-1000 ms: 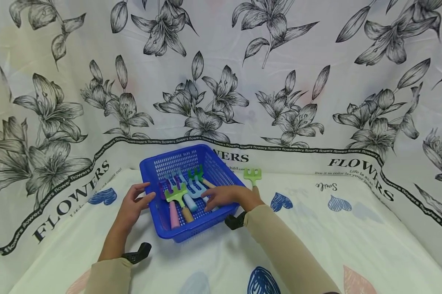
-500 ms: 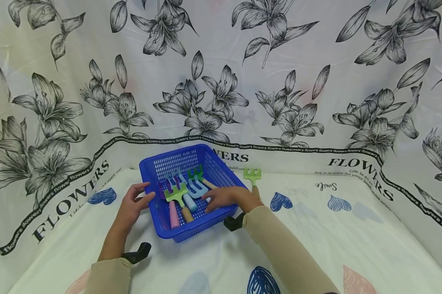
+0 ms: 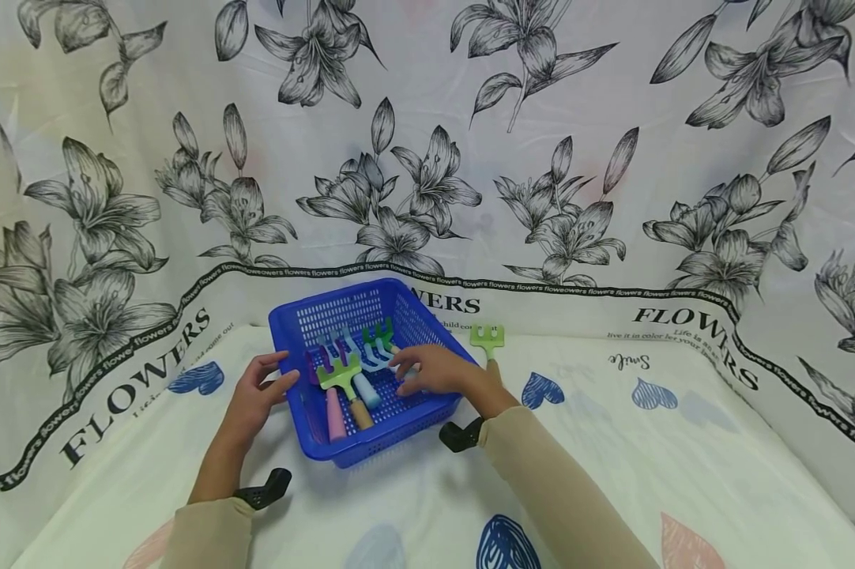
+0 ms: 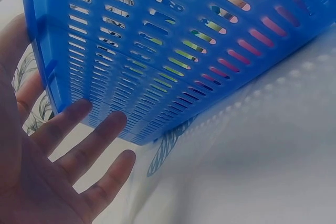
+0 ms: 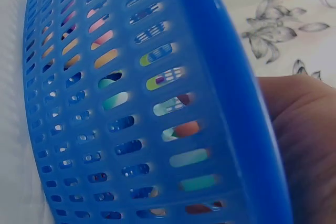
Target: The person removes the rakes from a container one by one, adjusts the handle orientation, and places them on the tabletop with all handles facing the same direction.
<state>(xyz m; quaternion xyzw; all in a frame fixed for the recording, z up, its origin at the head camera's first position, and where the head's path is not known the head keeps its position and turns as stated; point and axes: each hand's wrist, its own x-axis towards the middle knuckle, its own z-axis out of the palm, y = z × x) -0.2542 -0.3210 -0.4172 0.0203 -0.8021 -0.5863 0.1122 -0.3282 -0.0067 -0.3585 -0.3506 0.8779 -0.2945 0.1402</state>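
The right hand (image 3: 438,370) has moved a little toward the far side of the basket, and the pale blue fork (image 3: 375,356) by its fingers has shifted with it. The left hand (image 3: 257,393) and the blue basket (image 3: 299,415) look the same as before.

Nearest are two tan sleeves (image 3: 563,482). Black cameras (image 3: 265,491) sit on both wrists. The bench wears a white cloth (image 3: 413,521) with blue and pink hearts (image 3: 507,545). The left hand is loose, with its thumb and a finger touching the basket's rim. The right hand, inside the basket, seems to pinch the pale blue fork; the handle is hidden in the head view. Next to that fork lie a lime fork (image 3: 339,374) with a wooden handle, a pink handle (image 3: 336,416), a light blue handle (image 3: 367,392) and a green fork head (image 3: 378,332).

Past the right wrist, another lime fork (image 3: 487,341) lies on the cloth. Farther back you can read "Smile" (image 3: 630,362), then "FLOWERS" (image 3: 687,316) on the right and again on the left. Behind the basket only "WERS" shows. Tiny words nearby say "Life is an". A black band (image 3: 570,290) repeats "flowers". Last comes a white curtain (image 3: 598,95) with big black lilies.
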